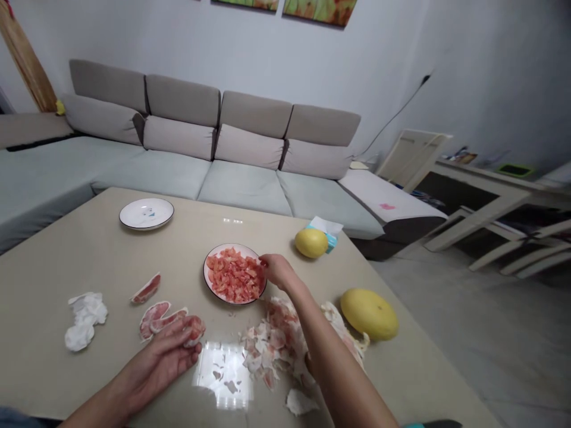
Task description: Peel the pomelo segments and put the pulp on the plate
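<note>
My left hand is closed around a partly peeled pomelo segment, low over the table. Pink pomelo flesh pieces fill a white dark-rimmed plate in the middle. At that plate's right edge, the fingers of my right hand are pinched together by the flesh; whatever they may hold is hidden. Behind my left hand lie more pomelo segments, and a single segment sits farther back. A heap of torn membrane and peel spreads beneath my right forearm.
Two whole yellow pomelos stand on the right, the farther one against a tissue pack. A white plate rests at the back left of the table. Crumpled tissues lie on the left. A sofa lines the wall.
</note>
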A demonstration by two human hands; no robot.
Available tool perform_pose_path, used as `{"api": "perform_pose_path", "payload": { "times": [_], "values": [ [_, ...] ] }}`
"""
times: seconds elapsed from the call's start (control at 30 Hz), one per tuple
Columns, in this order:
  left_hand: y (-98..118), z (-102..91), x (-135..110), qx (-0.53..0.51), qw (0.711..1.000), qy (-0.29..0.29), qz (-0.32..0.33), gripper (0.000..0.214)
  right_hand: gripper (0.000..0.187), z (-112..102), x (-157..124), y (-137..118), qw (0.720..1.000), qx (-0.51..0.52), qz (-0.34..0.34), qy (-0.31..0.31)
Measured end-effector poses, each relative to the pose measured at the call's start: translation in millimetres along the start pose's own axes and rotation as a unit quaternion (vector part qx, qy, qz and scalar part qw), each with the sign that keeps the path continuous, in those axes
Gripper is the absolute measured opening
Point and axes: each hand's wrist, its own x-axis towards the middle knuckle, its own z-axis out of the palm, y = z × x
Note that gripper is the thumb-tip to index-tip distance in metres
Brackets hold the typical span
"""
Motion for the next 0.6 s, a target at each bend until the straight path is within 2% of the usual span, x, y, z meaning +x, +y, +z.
{"api": "perform_pose_path", "payload": {
  "times": [0.13,0.23,0.33,0.4,0.5,0.6],
  "values": [
    [0.5,-1.1,2.9,-0.002,1.0,-0.001,0.002,0.033,0.021,-11.9,-11.4,2.1,0.998,0.039,-0.02,0.038],
    [-1.2,-0.6,1.5,0.011,1.0,-0.018,0.006,0.027,0.019,-13.0,-42.6,-7.2,0.993,0.093,-0.055,0.055],
    [-3.4,4.3,-4.9,0.044,0.996,-0.072,0.01,0.016,0.02,-0.1,-96.6,-24.2,0.98,0.163,-0.107,0.033],
    [-5.9,10.0,-11.3,0.085,0.991,-0.101,0.022,0.01,0.021,13.7,-135.8,-36.7,0.956,0.259,-0.132,-0.019],
    [-12.6,18.7,-20.0,0.162,0.98,-0.104,0.051,0.011,0.023,34.3,-179.1,-53.3,0.917,0.381,-0.098,-0.056],
    [-21.3,22.6,-22.4,0.24,0.959,-0.104,0.107,0.016,0.029,47.7,-195.7,-63.2,0.9,0.423,-0.075,-0.071]
  ]
}}
